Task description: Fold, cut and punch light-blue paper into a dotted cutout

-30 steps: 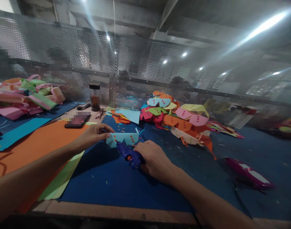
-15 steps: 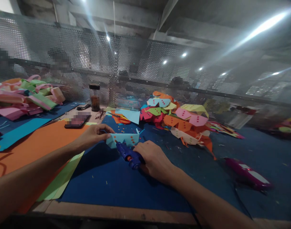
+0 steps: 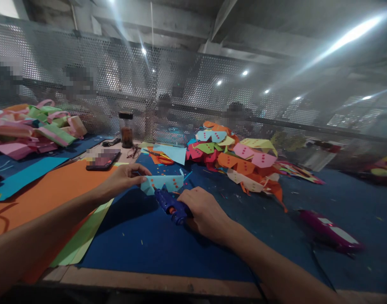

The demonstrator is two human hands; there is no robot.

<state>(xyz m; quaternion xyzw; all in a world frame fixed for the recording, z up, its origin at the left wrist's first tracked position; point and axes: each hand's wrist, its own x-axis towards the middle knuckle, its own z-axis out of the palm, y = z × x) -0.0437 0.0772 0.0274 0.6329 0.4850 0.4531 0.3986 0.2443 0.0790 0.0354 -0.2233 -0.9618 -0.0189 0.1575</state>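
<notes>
Between the fingers of my left hand (image 3: pixel 130 176) is the left end of a light blue paper mask (image 3: pixel 173 182). The mask has orange dots, a notch in its lower edge and a thin strip standing up at its right end. My right hand (image 3: pixel 201 213) is wrapped round a dark blue glue gun (image 3: pixel 171 206). The gun's nozzle points up and left, close to the mask's lower edge; whether it touches the paper I cannot tell.
Paper masks (image 3: pixel 241 158) lie heaped at the back right, folded paper pieces (image 3: pixel 38 126) at the far left. Scissors (image 3: pixel 162 158), a phone (image 3: pixel 104 159) and a jar (image 3: pixel 126 130) stand behind my left hand. Orange sheets (image 3: pixel 57 190) lie left; a purple corded device (image 3: pixel 331 232) lies right.
The mask has shifted slightly left and tilted, so its front shows more fully. My left hand has moved a little with it. The glue gun has hardly moved.
</notes>
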